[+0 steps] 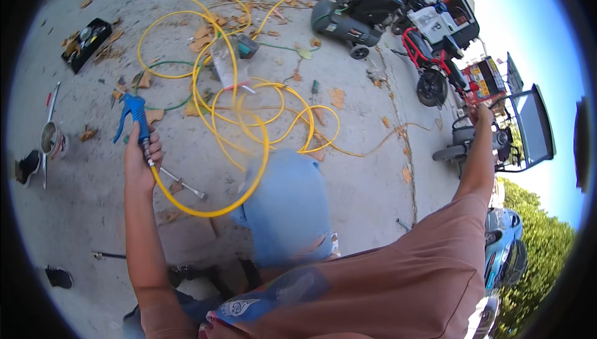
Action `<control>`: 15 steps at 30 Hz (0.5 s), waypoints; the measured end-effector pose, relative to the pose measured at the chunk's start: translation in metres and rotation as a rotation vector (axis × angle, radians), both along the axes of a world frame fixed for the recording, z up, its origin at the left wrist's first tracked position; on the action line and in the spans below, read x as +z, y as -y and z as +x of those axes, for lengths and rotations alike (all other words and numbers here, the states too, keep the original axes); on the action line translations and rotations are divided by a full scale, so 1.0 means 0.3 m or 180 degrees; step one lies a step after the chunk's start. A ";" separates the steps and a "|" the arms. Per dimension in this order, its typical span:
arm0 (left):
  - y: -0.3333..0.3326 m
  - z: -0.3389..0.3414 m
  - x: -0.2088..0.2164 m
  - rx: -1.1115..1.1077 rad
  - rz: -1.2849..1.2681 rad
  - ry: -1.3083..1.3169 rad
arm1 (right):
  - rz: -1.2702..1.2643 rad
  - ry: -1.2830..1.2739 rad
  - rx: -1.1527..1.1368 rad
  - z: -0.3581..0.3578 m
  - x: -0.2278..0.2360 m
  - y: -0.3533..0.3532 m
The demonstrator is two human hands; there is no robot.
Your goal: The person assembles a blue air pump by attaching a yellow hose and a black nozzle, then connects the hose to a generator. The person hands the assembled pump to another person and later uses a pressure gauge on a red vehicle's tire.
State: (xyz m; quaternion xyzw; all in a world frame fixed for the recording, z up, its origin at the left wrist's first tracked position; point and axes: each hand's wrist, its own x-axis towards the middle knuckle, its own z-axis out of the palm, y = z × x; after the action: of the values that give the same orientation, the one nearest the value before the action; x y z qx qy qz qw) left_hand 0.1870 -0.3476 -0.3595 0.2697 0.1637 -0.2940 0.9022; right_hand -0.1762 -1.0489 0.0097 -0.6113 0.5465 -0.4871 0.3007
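Note:
My left hand (140,155) is closed around the lower end of a blue air blow gun (135,110), its nozzle pointing up and to the far left. From the gun's metal fitting a yellow air hose (214,213) loops down, then up into loose coils on the concrete. Off to the right, my right arm is stretched out with my right hand (481,116) raised; its fingers are too small to read, and I cannot tell whether it touches anything. My denim-covered knee (289,205) is in the middle, beside the hose.
The hose leads toward a black air compressor (348,25). A green power tool (247,47), a screwdriver (315,87), a metal rod (185,183) and dry leaves lie around. A black tray (87,45) and bucket (57,142) are left; a red tricycle (429,59) is right.

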 end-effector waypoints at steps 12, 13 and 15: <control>-0.092 0.001 0.081 0.0286 0.0291 0.1607 | 0.0308 -0.0866 0.3309 0.704 -0.334 -0.657; -0.084 -0.003 0.085 0.0309 0.0155 0.1752 | 0.0335 -0.1171 0.3887 0.802 -0.381 -0.908; -0.092 -0.036 0.091 0.0367 0.0041 0.1841 | 0.0231 -0.1780 0.5477 0.944 -0.526 -1.351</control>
State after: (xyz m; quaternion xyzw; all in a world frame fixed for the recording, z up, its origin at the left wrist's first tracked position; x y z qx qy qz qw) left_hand 0.1762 -0.3199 -0.3321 0.3382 -0.0833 -0.1520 0.9250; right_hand 0.1069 -0.6435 -0.1481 -0.8948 -0.0312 0.0897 0.4362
